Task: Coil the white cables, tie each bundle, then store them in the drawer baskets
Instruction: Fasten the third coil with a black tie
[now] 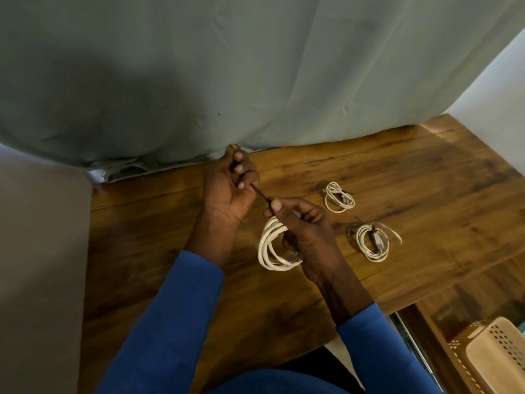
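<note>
Above the wooden table (159, 211), a white cable coil (265, 247) is gripped in the right hand (305, 237), its loops hanging left of the palm. A dark tie (260, 193) is pinched at the coil's top and clenched up-left in the left hand (228, 183). Two smaller coils (339, 198) (372, 242) are laid right of the coil, and a beige basket (500, 348) is seen lower right.

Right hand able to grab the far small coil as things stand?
Probably not yet: the right hand holds the big coil and the dark tie. Nothing lies between it and the small coil.
</note>
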`<state>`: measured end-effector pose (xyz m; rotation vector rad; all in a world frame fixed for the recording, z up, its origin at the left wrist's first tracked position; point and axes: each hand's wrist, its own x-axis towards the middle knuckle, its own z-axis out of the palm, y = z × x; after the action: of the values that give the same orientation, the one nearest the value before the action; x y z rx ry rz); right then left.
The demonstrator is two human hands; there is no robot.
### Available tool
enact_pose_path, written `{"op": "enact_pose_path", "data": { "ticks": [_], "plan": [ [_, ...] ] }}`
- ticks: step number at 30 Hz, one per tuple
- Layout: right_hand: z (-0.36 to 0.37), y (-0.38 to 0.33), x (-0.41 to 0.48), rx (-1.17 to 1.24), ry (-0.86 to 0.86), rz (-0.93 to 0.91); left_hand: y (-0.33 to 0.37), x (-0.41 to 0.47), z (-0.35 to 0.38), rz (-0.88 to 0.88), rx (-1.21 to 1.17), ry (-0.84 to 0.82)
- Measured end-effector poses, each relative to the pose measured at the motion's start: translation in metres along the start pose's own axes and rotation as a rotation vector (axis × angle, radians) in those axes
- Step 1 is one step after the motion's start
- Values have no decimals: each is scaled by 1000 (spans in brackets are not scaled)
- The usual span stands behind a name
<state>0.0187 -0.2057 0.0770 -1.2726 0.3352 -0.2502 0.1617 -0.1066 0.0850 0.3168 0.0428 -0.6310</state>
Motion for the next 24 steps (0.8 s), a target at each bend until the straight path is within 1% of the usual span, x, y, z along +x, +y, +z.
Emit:
{"op": "enact_pose_path", "data": {
  "ticks": [2,4,6,8,11,16,20,24],
  "plan": [
    [5,-4,-2,88,-8,30,0,1,0,-1,-11,48],
    [8,-7,-5,224,-31,108,2,2,0,10,-39,80],
    [7,-5,-5,274,-65,173,7,3,2,31,-79,103],
    [5,0,-4,205,-77,154,12,6,3,50,-102,127],
    [8,5,-5,136,-34,99,17,10,5,58,-122,154],
    [13,3,-6,82,12,45,28,15,3,119,-136,271],
    [15,4,-8,103,-39,45,27,17,-2,145,-112,352],
    [19,5,-10,36,-44,37,31,20,0,225,-59,466]
  ]
}}
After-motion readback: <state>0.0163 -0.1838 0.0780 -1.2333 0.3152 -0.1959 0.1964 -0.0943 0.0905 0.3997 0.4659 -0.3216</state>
